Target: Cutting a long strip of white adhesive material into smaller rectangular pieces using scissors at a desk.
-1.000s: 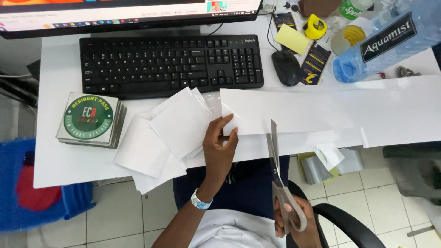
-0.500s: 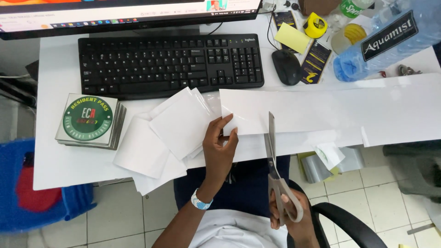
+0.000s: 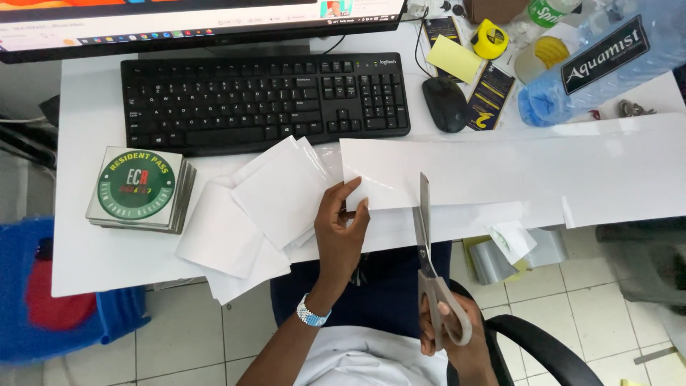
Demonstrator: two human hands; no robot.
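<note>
Left hand grip pinches the long white strip; right hand grip holds scissors, partway through. Cut squares at 9 o'clock; most remains uncut.

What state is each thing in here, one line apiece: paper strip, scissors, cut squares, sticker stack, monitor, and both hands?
Long white paper strip: flat on the desk, left end pinched.
Grey-handled metal scissors: blades nearly closed, cutting into the strip's near edge.
Cut white paper squares: loose overlapping pile.
Stack of square stickers with a green round badge: neatly stacked.
Monitor: switched on.
Left hand: grip on the strip.
Right hand: grip in the scissor handles.
</note>
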